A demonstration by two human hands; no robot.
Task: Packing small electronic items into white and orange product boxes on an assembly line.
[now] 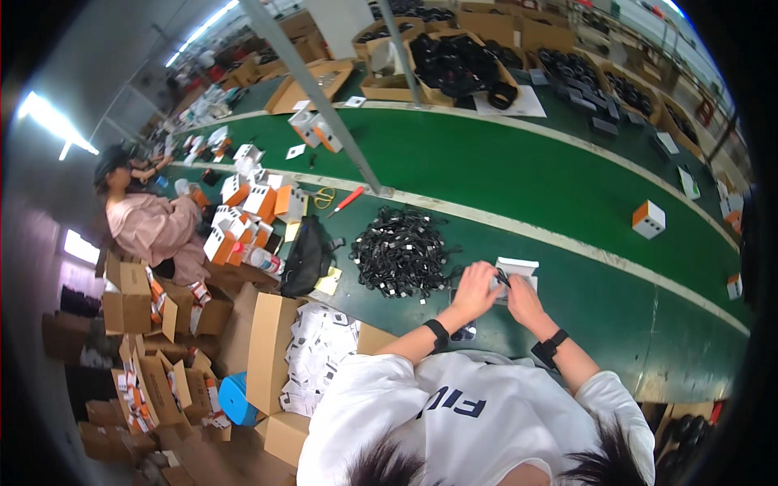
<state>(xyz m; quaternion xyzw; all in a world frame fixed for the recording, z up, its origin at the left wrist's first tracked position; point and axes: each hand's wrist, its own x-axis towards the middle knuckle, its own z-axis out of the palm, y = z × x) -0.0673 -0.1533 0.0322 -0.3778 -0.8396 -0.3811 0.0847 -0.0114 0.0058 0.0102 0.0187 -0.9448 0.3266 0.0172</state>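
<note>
Both hands (496,293) are pinched around a small white box (516,271), kept by the black cable pile (399,253) for easy reach.

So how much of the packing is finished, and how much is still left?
Done, it seems: one closed white and orange box sits out on the green belt. In hand: both the left hand and right hand work a black cable into a small white box. Left: a big pile of black cables waits beside them.
</note>
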